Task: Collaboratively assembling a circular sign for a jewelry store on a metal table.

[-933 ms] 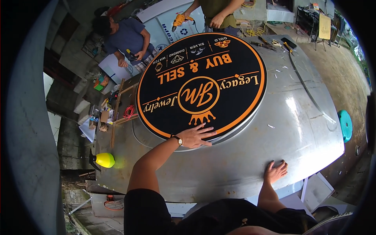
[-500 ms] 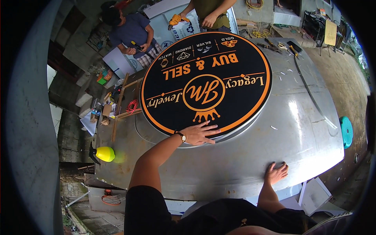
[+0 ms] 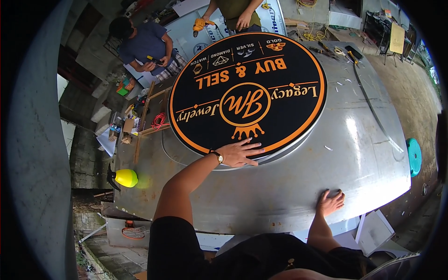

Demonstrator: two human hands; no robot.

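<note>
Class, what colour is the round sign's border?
The border is orange; see the head view.

The left hand [image 3: 237, 154] hides a stretch of border on the round sign [image 3: 247, 95] from us, and the sign covers the bench [image 3: 210, 205] beneath it. We cannot see the palm of the right hand [image 3: 330, 202]. The top edge cuts off one co-worker's [image 3: 232, 13] head; another's yellow-and-black tool [image 3: 154, 59] is too small for us to identify.

Short black sleeves [image 3: 175, 245], wristwatch [image 3: 220, 158]
</note>
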